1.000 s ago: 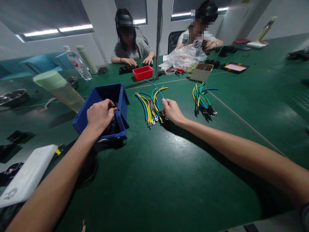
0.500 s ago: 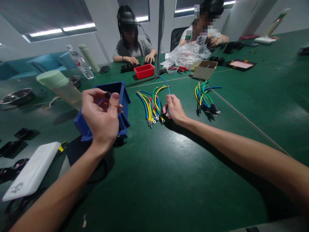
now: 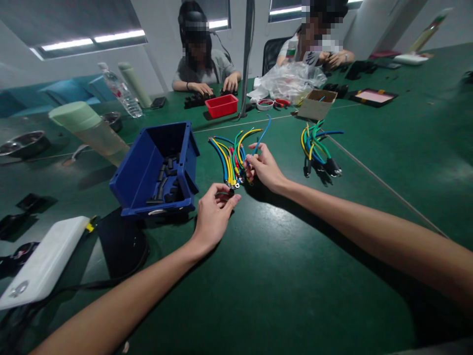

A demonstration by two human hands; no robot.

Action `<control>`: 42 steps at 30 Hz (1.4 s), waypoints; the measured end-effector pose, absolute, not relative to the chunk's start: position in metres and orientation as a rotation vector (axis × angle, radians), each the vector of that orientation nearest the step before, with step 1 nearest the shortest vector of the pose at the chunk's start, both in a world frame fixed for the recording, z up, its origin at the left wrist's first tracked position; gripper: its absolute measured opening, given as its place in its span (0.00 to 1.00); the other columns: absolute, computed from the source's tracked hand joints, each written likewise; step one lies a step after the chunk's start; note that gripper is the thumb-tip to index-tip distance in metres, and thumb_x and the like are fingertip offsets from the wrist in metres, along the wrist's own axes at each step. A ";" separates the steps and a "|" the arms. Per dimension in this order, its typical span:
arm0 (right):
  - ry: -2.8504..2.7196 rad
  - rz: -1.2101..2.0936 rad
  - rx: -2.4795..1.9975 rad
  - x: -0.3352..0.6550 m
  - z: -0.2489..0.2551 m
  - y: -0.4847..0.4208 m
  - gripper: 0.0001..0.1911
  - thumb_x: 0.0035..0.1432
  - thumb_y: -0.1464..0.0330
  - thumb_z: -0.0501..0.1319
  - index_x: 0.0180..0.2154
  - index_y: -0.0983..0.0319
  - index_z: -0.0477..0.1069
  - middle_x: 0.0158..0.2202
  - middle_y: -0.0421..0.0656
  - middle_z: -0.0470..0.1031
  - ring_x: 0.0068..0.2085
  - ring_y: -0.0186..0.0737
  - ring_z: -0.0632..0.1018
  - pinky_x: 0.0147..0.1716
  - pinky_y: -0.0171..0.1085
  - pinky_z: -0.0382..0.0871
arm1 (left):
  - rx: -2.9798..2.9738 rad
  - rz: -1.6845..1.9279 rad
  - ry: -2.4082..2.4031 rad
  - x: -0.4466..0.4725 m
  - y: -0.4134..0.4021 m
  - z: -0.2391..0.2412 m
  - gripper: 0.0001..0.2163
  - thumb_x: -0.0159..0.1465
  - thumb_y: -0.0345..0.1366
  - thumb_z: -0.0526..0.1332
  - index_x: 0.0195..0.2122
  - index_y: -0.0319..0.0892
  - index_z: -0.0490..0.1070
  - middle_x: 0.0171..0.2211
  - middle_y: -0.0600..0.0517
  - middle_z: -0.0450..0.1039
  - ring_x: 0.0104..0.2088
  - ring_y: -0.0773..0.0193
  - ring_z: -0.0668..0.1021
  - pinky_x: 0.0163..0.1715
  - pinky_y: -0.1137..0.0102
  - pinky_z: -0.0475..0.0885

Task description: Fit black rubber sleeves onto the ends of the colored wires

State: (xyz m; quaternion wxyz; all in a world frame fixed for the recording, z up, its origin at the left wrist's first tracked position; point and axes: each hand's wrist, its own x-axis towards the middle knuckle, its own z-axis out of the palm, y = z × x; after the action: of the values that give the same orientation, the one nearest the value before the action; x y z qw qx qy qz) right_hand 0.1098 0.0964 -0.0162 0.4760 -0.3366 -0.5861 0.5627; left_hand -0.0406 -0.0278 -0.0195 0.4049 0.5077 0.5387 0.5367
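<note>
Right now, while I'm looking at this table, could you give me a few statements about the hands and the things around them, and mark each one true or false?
1. The left hand pinches a small black piece. True.
2. The right hand holds a yellow wire. False: it holds a blue wire.
3. The blue bin has black tubular pieces inside it. True.
4. The red tray stands nearer to the camera than the blue bin. False: it stands farther away.
5. The wire bundle on the right has black covers at some of its ends. True.
</note>
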 end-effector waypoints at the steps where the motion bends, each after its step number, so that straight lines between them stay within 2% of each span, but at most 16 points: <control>1: -1.428 1.368 -0.823 0.109 -0.017 0.097 0.12 0.60 0.65 0.57 0.43 0.55 0.55 0.25 0.32 0.69 0.18 0.30 0.69 0.16 0.31 0.62 | 1.284 1.358 1.361 -0.041 -0.028 -0.019 0.14 0.58 0.40 0.68 0.39 0.41 0.68 0.34 0.53 0.72 0.32 0.69 0.76 0.33 0.73 0.73; 4: -1.409 1.348 -0.836 0.109 -0.018 0.095 0.09 0.60 0.65 0.57 0.40 0.56 0.56 0.25 0.33 0.70 0.19 0.29 0.69 0.17 0.31 0.60 | 1.291 1.359 1.385 -0.041 -0.028 -0.021 0.13 0.57 0.40 0.68 0.40 0.40 0.69 0.35 0.52 0.73 0.33 0.68 0.76 0.34 0.73 0.73; 11: -1.391 1.336 -0.807 0.125 -0.016 0.057 0.12 0.59 0.64 0.59 0.37 0.56 0.54 0.26 0.33 0.71 0.21 0.30 0.70 0.21 0.33 0.60 | 1.405 1.305 1.449 -0.039 -0.029 -0.020 0.12 0.58 0.41 0.67 0.38 0.40 0.72 0.33 0.51 0.74 0.32 0.66 0.77 0.32 0.72 0.72; 18: -1.402 1.438 -0.822 0.159 -0.014 -0.001 0.12 0.62 0.64 0.60 0.39 0.57 0.55 0.29 0.36 0.73 0.26 0.30 0.73 0.27 0.34 0.68 | 1.520 1.202 1.503 -0.038 -0.032 -0.016 0.11 0.58 0.41 0.67 0.37 0.41 0.72 0.30 0.54 0.74 0.25 0.69 0.72 0.25 0.74 0.67; 25: -1.373 1.515 -0.792 0.164 -0.008 -0.010 0.12 0.63 0.63 0.61 0.39 0.57 0.57 0.36 0.37 0.70 0.28 0.30 0.76 0.28 0.34 0.73 | 1.650 1.143 1.509 -0.038 -0.035 -0.010 0.10 0.60 0.42 0.67 0.39 0.42 0.75 0.30 0.53 0.76 0.26 0.68 0.72 0.27 0.73 0.67; 32: -1.366 1.404 -0.838 0.164 -0.008 -0.006 0.12 0.60 0.62 0.64 0.37 0.57 0.61 0.33 0.38 0.73 0.31 0.33 0.76 0.32 0.35 0.75 | 1.718 1.134 1.471 -0.038 -0.036 -0.006 0.08 0.60 0.40 0.66 0.39 0.43 0.78 0.35 0.52 0.76 0.29 0.68 0.75 0.28 0.73 0.68; 42: -1.371 1.369 -0.844 0.162 -0.007 -0.005 0.12 0.58 0.63 0.65 0.36 0.57 0.62 0.32 0.39 0.76 0.31 0.34 0.78 0.33 0.37 0.75 | 1.772 1.141 1.487 -0.037 -0.037 -0.006 0.07 0.61 0.35 0.66 0.40 0.42 0.79 0.37 0.51 0.74 0.27 0.71 0.72 0.26 0.74 0.68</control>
State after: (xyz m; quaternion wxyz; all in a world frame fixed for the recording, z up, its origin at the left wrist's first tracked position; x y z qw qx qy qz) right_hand 0.1618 -0.0046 -0.0070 0.4916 -0.3479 -0.5648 0.5641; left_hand -0.0369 -0.0367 -0.0061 0.2773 0.6601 0.5539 0.4251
